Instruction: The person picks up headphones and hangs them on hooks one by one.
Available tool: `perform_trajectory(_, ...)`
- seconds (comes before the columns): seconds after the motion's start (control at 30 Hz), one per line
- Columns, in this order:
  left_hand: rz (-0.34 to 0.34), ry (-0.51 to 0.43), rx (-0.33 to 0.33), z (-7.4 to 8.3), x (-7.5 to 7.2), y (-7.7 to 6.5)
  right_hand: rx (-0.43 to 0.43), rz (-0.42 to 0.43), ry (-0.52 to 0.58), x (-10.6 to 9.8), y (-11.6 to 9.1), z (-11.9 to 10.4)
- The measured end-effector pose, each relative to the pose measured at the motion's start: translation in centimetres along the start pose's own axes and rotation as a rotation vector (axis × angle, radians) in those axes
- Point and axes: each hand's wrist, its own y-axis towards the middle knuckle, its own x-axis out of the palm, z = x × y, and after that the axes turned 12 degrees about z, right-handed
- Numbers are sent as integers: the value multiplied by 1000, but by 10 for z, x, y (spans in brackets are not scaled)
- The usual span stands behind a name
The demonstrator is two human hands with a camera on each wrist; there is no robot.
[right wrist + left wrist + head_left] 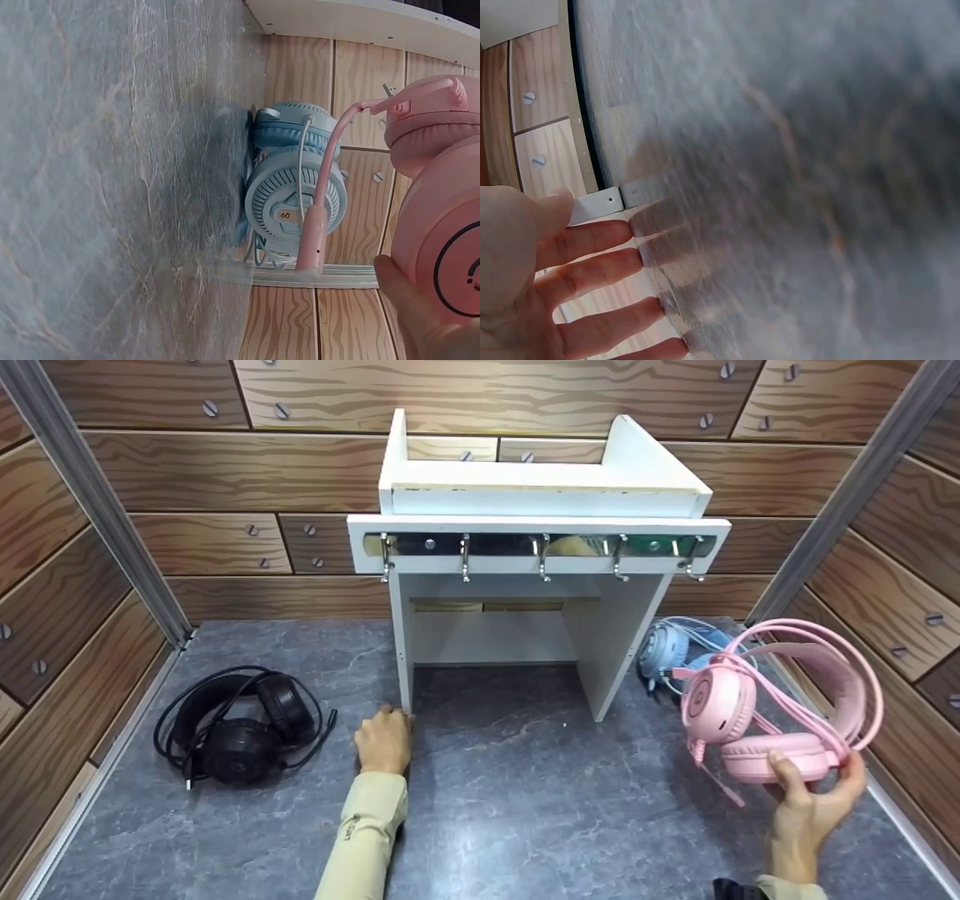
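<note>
My right hand (810, 802) holds a pink headset (716, 705) by an ear cup, thumb across it, up off the tabletop; its pink cable is looped together with the headband. In the right wrist view the pink microphone boom (319, 217) hangs down beside the ear cups. My left hand (384, 740) is low at the front of a white hook rack's (405, 660) left side panel. The left wrist view has the panel's foot (596, 206) between thumb and index finger, with the fingertips (651, 311) touching the tabletop.
Several metal hooks (544, 556) line the rack's front board. On the left lies a black headset (244, 750) with its cable. A light blue headset (664, 649) lies right of the rack, partly behind the pink one. Wood-patterned walls (247, 472) enclose the grey tabletop (525, 810).
</note>
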Motion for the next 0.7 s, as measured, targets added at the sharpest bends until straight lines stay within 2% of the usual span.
perform_trajectory(0.43,-2,15,3,0,0,-1,-11,-18,78,1,-4,1)
perform_trajectory(0.7,3,2,0,0,1,-1,-3,-27,164,1,-5,1)
